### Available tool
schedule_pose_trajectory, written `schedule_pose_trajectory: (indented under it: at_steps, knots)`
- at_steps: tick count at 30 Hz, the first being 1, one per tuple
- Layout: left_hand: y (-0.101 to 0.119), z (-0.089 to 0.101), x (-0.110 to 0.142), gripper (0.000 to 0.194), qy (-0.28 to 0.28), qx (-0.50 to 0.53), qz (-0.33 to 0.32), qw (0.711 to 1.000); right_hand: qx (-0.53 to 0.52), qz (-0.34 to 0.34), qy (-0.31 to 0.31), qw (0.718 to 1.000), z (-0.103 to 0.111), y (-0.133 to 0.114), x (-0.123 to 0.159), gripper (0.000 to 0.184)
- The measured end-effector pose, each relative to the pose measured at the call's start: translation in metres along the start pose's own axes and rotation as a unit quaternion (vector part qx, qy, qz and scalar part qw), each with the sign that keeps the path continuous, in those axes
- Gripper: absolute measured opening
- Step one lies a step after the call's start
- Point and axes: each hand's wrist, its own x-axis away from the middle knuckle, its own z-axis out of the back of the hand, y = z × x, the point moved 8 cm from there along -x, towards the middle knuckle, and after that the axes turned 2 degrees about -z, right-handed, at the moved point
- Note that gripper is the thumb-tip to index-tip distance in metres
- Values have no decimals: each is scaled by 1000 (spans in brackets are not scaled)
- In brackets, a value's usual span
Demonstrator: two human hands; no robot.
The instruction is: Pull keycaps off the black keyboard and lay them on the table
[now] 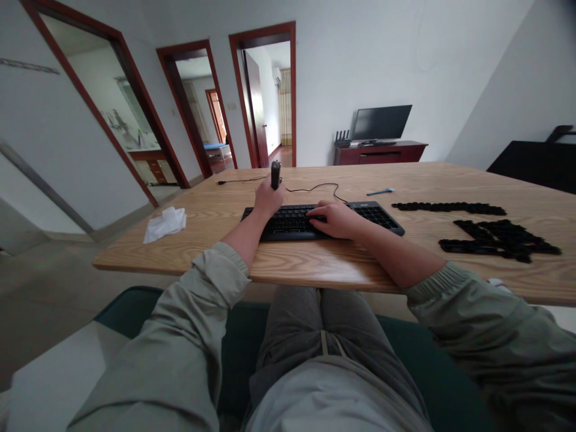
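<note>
Left hand [267, 201] closed on a small black oblong device [275, 174]; right hand [337, 219] open on a black full-size keyboard [288, 222].

Left hand: fingers wrapped round the device's lower part, device held upright just above the keyboard's far left edge. Right hand: palm down, fingers draped over the keys, well apart from the device. Keyboard: numeric pad at right, lying on a light wood-grained surface [315, 267]. Also on the surface: a thin black cable [315, 187] looping behind the keyboard; a crumpled white paper tissue [165, 225] to the left; a slim blue plastic stick [380, 191] beyond the numeric pad; two rough clusters of black pieces [497, 240] to the right, their form unclear. Beyond: a black flat-screen monitor [381, 123] on a dark red wooden cabinet [380, 155].
</note>
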Motion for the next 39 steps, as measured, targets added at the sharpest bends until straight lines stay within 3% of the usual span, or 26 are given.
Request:
schedule_pose_trajectory:
  at_steps: [4,9,12,16,18,22,25,28,33,36,39]
  knots:
    - [-8,6,-3,2,25,38,16,999,17,14,-5,1000,2,-8,-1,28]
    - [-4,3,-2,5,12,38,-8,999,39,22,-52,998,3,-18,3,22]
    - [-2,3,-2,4,15,28,-20,999,72,48,-59,995,14,-7,7,19]
    - [1,6,-1,6,20,20,-17,999,111,-31,-53,992,52,67,21,15]
    - [2,6,-1,6,16,14,-13,1000,132,-130,-47,981,79,122,38,12]
    - [6,6,0,5,7,8,-14,1000,131,-356,-34,925,132,221,96,14]
    - [9,6,0,5,2,6,-24,1000,106,-461,-26,880,153,267,141,13]
    - [9,5,1,4,3,-6,-22,1000,71,-506,-17,860,155,296,172,8]
    - [10,4,3,5,-3,-28,-21,999,51,-514,-31,856,141,308,188,11]
    - [12,4,4,5,-1,-39,-23,999,70,-486,0,871,142,285,181,36]
    - [13,4,4,5,-3,-44,-29,999,146,-425,97,888,157,245,172,52]
